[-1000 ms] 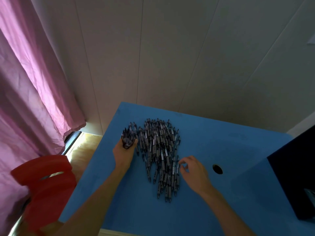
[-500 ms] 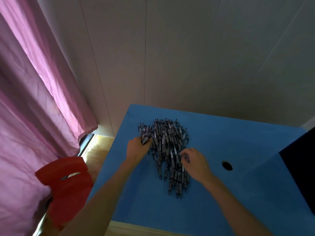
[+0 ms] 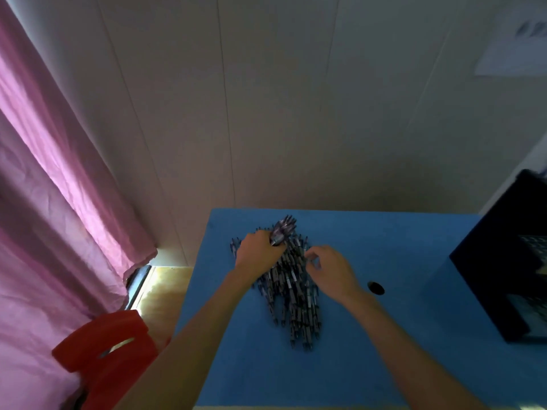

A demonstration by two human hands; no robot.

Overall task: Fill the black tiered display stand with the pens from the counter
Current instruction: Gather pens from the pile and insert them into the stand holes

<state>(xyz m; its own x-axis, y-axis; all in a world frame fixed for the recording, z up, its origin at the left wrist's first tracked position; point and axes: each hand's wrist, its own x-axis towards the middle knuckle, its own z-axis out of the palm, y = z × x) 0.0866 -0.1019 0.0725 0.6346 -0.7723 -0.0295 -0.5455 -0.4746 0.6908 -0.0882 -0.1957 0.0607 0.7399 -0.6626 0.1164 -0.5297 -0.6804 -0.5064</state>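
A heap of dark pens (image 3: pixel 294 294) lies on the blue counter (image 3: pixel 384 247). My left hand (image 3: pixel 256 253) grips a bundle of pens (image 3: pixel 282 230) whose ends stick up past the fist, above the heap's far left part. My right hand (image 3: pixel 331 269) hovers over the heap's right side with thumb and forefinger pinched together; whether a pen is between them I cannot tell. The black tiered display stand (image 3: pixel 509 261) stands at the counter's right edge, partly cut off by the frame.
A round cable hole (image 3: pixel 376 287) sits in the counter between the heap and the stand. A pink curtain (image 3: pixel 59 187) hangs at the left, a red chair (image 3: pixel 103 353) stands below it, and a panelled wall rises behind the counter.
My left hand has shifted right with its bundle, closer to the heap's middle. My right hand has lifted slightly off the pens. The view has swung right and the stand shows more.
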